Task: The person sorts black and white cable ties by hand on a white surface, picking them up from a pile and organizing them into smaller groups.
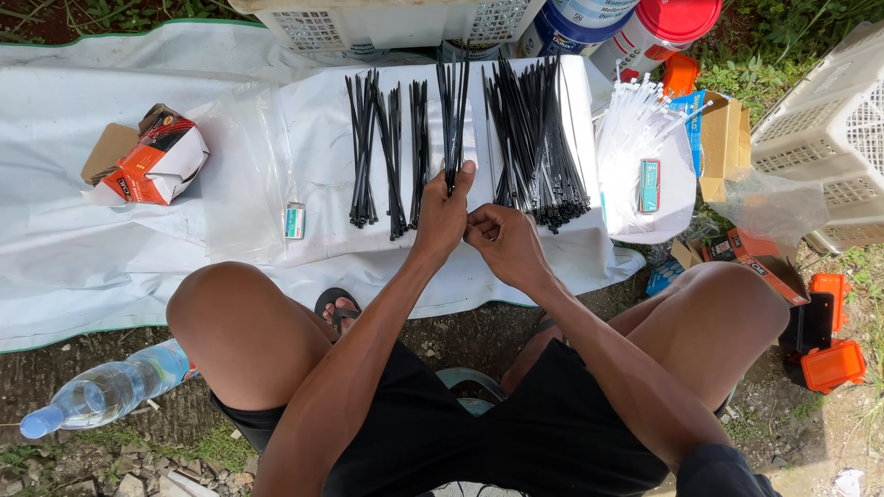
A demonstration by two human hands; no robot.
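Left-hand grip is clamped on a small bundle of black plastic cable ties at 12 o'clock; right-hand grip is pinched shut beside it. Three counted bundles lie at 10 o'clock on the white plastic sheet; the large unsorted black pile remains at 1 o'clock.

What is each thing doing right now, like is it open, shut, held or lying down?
Left hand: shut on a bundle of black zip ties.
Right hand: fingers curled beside the left hand; cannot tell if it holds anything.
Big pile of black zip ties: lying loose on the white sheet.
White zip ties: lying in a heap.
Small box: open, on its side.
Water bottle: lying down, capped.
Orange case: open.
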